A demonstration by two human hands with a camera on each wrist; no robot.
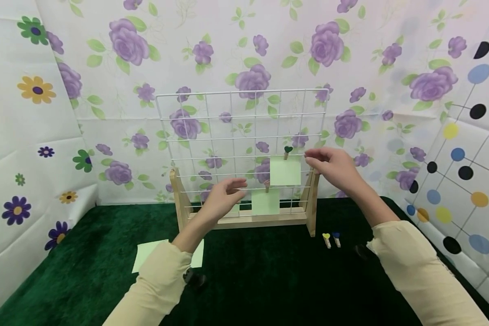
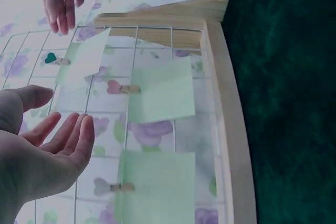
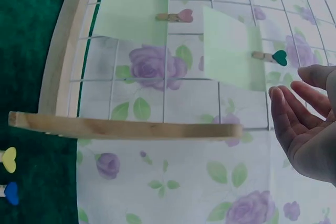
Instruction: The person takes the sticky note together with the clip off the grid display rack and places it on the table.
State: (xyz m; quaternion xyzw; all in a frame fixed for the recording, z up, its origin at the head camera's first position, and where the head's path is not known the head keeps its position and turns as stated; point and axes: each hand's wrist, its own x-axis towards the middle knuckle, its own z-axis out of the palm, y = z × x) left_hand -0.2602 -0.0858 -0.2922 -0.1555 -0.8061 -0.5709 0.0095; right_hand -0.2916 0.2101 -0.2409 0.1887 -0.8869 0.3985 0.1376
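Observation:
A white wire grid (image 1: pixel 218 137) stands upright in a wooden base (image 1: pixel 265 221). Pale green paper squares hang on it: one (image 1: pixel 285 171) under a green heart clothespin (image 1: pixel 287 152), a lower one (image 1: pixel 265 203) under a pink heart clothespin (image 1: pixel 267 185). In the left wrist view a third paper (image 2: pixel 157 187) hangs by a grey heart clothespin (image 2: pixel 107 187). My left hand (image 1: pixel 225 197) hovers before the grid, fingers loosely bent, holding nothing. Beside the upper paper's right edge is my right hand (image 1: pixel 333 167), thumb and fingers apart with nothing between them.
On the dark green cloth (image 1: pixel 265 276) lie a yellow heart clothespin (image 1: pixel 327 240) and a blue heart clothespin (image 1: pixel 336 239), right of the base. Loose green paper (image 1: pixel 146 253) lies at left, partly behind my left forearm. A floral backdrop (image 1: pixel 130 113) rises behind the grid.

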